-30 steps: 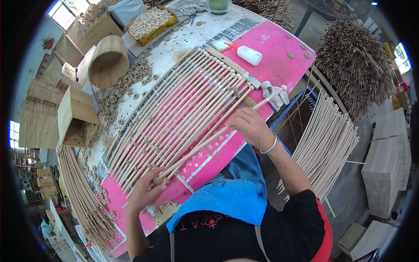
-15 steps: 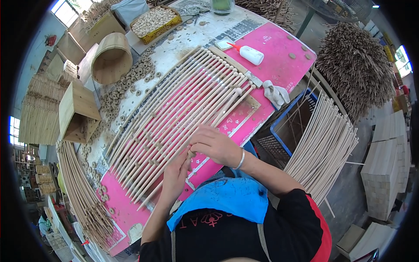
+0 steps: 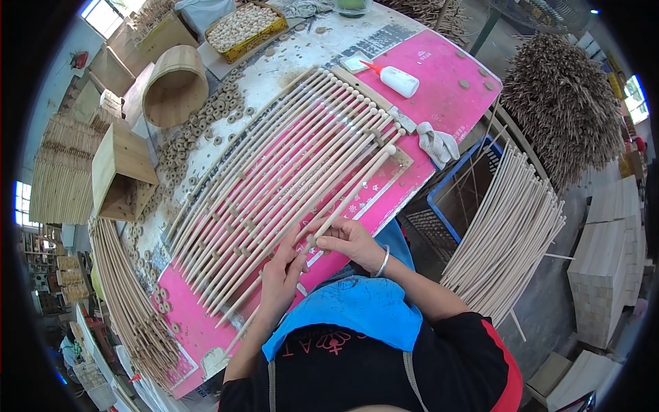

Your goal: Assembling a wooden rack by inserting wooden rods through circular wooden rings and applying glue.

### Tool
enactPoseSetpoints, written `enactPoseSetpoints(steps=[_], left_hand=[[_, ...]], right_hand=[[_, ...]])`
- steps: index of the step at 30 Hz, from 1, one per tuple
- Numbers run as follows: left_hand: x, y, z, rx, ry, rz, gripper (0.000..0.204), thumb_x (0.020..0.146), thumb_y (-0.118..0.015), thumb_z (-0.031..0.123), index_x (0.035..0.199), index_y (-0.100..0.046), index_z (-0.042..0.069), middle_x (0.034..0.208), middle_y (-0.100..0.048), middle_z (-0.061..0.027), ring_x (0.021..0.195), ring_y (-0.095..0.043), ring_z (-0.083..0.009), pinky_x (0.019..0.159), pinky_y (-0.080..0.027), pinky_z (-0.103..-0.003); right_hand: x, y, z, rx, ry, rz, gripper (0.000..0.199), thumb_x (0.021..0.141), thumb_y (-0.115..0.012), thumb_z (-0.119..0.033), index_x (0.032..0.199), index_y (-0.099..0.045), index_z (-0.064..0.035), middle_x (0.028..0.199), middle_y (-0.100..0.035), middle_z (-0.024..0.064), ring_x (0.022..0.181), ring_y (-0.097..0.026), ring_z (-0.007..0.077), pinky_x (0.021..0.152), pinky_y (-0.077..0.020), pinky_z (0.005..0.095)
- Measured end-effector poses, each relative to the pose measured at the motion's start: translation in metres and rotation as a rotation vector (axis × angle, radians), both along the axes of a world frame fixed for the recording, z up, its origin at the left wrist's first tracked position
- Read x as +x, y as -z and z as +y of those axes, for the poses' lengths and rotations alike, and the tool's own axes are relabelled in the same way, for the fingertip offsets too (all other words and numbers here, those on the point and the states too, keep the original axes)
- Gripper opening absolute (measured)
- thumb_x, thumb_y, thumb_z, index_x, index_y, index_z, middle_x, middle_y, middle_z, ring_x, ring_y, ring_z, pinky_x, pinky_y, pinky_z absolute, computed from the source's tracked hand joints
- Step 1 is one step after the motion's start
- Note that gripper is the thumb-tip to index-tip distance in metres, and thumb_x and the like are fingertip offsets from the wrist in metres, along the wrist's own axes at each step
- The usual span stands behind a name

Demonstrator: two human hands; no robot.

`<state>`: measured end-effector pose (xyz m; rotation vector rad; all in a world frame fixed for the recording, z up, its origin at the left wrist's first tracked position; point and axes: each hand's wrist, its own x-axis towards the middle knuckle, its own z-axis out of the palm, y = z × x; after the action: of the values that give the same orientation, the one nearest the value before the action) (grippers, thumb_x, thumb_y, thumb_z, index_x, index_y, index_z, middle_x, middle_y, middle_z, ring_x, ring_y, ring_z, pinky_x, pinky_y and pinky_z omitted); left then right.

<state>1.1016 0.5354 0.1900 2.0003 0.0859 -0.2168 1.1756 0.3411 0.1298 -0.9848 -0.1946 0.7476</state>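
Note:
A pale wooden stick (image 3: 358,188) with a round ball on its far end (image 3: 390,149) runs slantwise through both my hands at the table's near edge. My left hand (image 3: 280,275) is closed round its lower part. My right hand (image 3: 349,244) pinches a small wooden ring (image 3: 311,240) on the stick, close to my left fingertips. Just beyond lies a row of similar ball-ended sticks (image 3: 274,175), side by side on a pink sheet, many with rings on their lower parts. The fingers partly hide the ring.
Loose wooden rings (image 3: 206,113) are heaped beyond the row, near a wooden bucket (image 3: 176,88) and a wooden box (image 3: 123,175). A yellow tray of balls (image 3: 244,29) stands farther back. At right are a glue bottle (image 3: 399,82), a cloth (image 3: 438,144) and bundled sticks (image 3: 508,230).
The held stick has come away from the row toward me, its ball end now apart. My right hand has moved slightly right and nearer, with the ring now showing at its fingers.

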Motion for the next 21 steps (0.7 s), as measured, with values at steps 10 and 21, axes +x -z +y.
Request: enactPoseSetpoints(steps=[10, 21], left_hand=[[-0.011, 0.0, 0.013, -0.182, -0.049, 0.106, 0.049, 0.106, -0.056, 0.009, 0.155, -0.049, 0.005, 0.081, -0.066, -0.0019, 0.072, -0.058, -0.0072, 0.065, -0.047, -0.023], [-0.016, 0.002, 0.025, -0.259, -0.042, 0.187, 0.032, 0.107, -0.058, 0.012, 0.135, -0.066, -0.001, 0.082, -0.065, -0.0005, 0.071, -0.056, -0.0049, 0.063, -0.045, -0.021]], right_hand=[[0.035, 0.002, -0.035, -0.063, 0.371, -0.081, 0.027, 0.1, -0.073, -0.022, 0.12, -0.07, -0.003, 0.09, -0.071, 0.0017, 0.076, -0.066, 0.0092, 0.07, -0.0552, 0.0256], [0.045, -0.006, -0.053, -0.043, 0.29, -0.04, 0.037, 0.1, -0.071, -0.026, 0.131, -0.064, -0.0056, 0.098, -0.068, 0.0001, 0.084, -0.063, 0.0089, 0.075, -0.0521, 0.0253]])
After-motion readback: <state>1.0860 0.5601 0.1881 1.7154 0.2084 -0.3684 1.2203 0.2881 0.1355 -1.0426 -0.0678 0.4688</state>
